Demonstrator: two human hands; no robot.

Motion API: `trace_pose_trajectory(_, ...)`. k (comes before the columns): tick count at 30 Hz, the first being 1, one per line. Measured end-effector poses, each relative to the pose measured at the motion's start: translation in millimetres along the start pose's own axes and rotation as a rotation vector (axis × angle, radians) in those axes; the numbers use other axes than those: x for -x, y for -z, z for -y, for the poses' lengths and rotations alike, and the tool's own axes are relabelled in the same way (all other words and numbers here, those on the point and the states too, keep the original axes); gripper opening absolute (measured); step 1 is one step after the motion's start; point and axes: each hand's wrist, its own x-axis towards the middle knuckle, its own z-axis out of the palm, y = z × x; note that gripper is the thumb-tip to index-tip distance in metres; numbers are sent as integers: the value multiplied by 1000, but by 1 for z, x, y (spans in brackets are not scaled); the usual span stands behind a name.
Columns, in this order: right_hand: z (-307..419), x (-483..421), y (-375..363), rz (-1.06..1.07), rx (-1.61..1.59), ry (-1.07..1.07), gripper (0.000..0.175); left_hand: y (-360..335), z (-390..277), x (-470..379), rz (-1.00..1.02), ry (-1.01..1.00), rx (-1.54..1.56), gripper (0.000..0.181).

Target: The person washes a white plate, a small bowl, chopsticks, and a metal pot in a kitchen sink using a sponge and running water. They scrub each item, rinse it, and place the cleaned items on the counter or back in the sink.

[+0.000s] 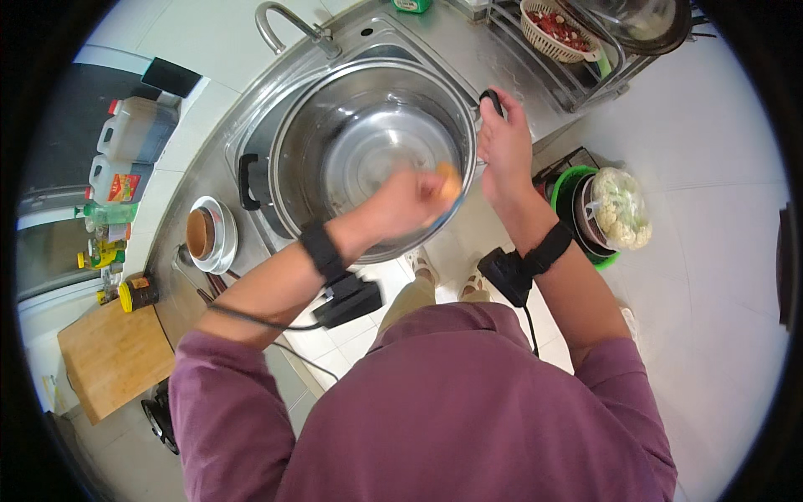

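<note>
A large stainless steel pot [389, 135] sits over the sink, its near side reaching past the counter's front edge. My left hand [408, 197] is inside it near the close wall, holding a blurred orange sponge or cloth [449, 181]. A bit of blue shows just below that hand; I cannot tell whether it belongs to the same item. At the pot's right side, my right hand [505, 135] grips a black handle [492, 100]. The opposite black handle [248, 182] is free on the left. Some wet shine shows on the pot's inner bottom.
A curved faucet [301, 28] rises behind the sink [251, 135]. Stacked bowls [229, 235] stand left on the counter, beside a wooden cutting board [116, 361]. A metal rack [574, 91] holds a basket of red food at right. Bagged cauliflower [621, 207] tops a green bin [568, 176].
</note>
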Motion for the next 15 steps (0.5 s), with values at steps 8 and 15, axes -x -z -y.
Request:
trace_pose_trajectory(8,4,5,-2,-3,32,-24,25,94,13,94,240,64,-1019,19)
trace_pose_trajectory(15,6,4,10,169,106,-1,34,165,9,52,22,-91,-2071,9)
